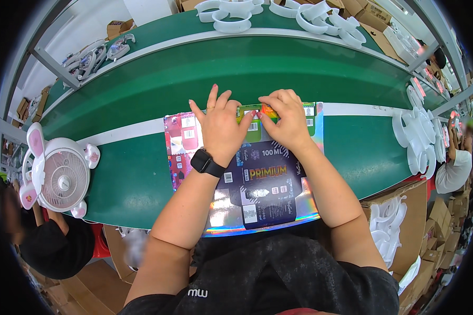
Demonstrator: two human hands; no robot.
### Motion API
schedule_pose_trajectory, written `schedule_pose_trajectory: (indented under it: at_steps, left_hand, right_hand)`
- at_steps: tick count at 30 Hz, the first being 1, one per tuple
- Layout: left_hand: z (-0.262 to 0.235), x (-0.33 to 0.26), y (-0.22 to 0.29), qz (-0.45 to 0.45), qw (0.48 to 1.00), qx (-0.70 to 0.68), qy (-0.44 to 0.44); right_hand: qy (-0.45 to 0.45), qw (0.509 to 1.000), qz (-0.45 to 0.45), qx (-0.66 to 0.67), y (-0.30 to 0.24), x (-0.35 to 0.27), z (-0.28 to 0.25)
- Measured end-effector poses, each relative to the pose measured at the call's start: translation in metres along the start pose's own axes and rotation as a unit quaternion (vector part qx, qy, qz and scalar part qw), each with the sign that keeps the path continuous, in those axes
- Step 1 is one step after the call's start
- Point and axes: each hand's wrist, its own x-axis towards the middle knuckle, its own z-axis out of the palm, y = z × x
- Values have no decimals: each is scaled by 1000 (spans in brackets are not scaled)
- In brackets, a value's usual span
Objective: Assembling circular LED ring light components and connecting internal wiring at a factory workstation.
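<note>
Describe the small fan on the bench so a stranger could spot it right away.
Start at the long green workbench and follow its near edge to the person's left, past the left hand and the flat printed cartons. There stands the white desk fan. Unlike the plain white plastic rings elsewhere, it has a round grille and pink rabbit ears.

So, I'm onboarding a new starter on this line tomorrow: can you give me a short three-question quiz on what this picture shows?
1. True or false: the left hand and the right hand both rest on the green carton blank.
2. What is worn on the left wrist? A) black smartwatch B) red bracelet C) nothing
3. Which white object with pink ears stands at the left end of the green table?

Key: 1 true. 2 A. 3 the small fan.
</note>
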Motion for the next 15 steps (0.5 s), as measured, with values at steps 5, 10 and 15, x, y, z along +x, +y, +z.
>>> schedule_pose_trajectory:
  at_steps: [5, 10, 15]
  left_hand:
    - [3, -1, -2, 14, 1000, 6, 15]
    - [4, 0, 1, 18, 999, 4, 31]
    - [4, 0, -4, 17, 1000, 10, 18]
  right_hand:
    - [-19, 1000, 1, -8, 4, -3, 4]
    - [-16, 1000, -12, -8, 5, -2, 2]
    - [-18, 1000, 0, -9, 2, 0, 5]
